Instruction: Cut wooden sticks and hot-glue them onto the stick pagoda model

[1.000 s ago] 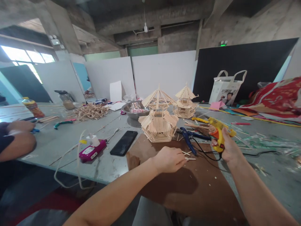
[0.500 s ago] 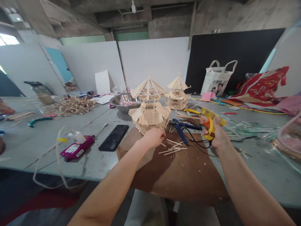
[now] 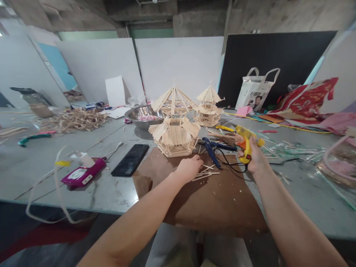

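Note:
My left hand is low over the brown board, its fingers curled down beside several loose thin wooden sticks. Its fingertips are hidden, so what they pinch, if anything, does not show. My right hand grips a yellow hot glue gun by its handle, nozzle pointing away to the left. Just behind my left hand stands a pavilion model of wooden sticks, with a slatted lower roof and an open-ribbed peaked top. A smaller stick pavilion with a filled-in roof stands farther back.
Blue-handled cutters and a black cable lie between the larger model and the glue gun. On the left are a phone, a purple power strip and a stick pile. A metal bowl stands behind; a tote bag is back right.
My left hand has moved right and slightly nearer, away from the base of the larger pavilion to the loose sticks. The glue gun stays in my right hand. The view has shifted slightly.

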`<state>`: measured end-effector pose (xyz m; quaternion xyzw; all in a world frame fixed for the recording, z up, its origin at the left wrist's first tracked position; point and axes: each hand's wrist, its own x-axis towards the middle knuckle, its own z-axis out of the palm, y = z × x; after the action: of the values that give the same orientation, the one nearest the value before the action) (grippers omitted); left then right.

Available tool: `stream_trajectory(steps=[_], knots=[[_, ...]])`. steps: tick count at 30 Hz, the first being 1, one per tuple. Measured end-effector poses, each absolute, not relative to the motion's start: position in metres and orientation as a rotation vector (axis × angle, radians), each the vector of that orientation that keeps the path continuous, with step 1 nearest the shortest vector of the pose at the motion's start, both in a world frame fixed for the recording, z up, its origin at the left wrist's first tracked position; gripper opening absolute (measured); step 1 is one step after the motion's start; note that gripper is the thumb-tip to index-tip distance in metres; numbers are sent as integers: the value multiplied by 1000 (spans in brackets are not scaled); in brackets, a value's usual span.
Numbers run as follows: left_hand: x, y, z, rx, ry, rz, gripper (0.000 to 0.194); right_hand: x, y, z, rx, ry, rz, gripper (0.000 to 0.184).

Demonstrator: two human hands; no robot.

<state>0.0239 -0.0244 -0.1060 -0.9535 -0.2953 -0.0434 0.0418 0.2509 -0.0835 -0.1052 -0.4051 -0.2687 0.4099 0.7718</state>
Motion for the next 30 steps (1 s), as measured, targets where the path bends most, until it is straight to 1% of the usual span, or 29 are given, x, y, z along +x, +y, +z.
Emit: stream_trajectory(steps=[6, 13, 17, 19, 23, 24, 27, 30], knots=[[21, -24, -102, -2918, -915, -86, 19, 251, -82, -108, -889, -585, 899, 41], [18, -31, -101, -2905, -819, -41, 17, 246, -82, -107, -914, -587, 895, 38], [16, -37, -96, -2972, -866, -106, 15, 246, -83, -108, -908, -615, 892, 40], [13, -37, -88, -3045, -917, -309, 15, 246, -84, -109, -897, -621, 890, 41], [-1, -25, -55, -3063, -1151, -1086, 20, 244, -85, -108, -893, -618, 885, 38], [-6, -19, -44, -3034, -1251, -1266, 18, 243, -85, -108, -895, -617, 882, 38], [-18, 2, -15, -2923, -1556, -1739, 15, 242, -86, -107, -894, -600, 884, 36], [-23, 22, 3, -2800, -1683, -2116, 13, 243, -86, -108, -891, -594, 889, 35]])
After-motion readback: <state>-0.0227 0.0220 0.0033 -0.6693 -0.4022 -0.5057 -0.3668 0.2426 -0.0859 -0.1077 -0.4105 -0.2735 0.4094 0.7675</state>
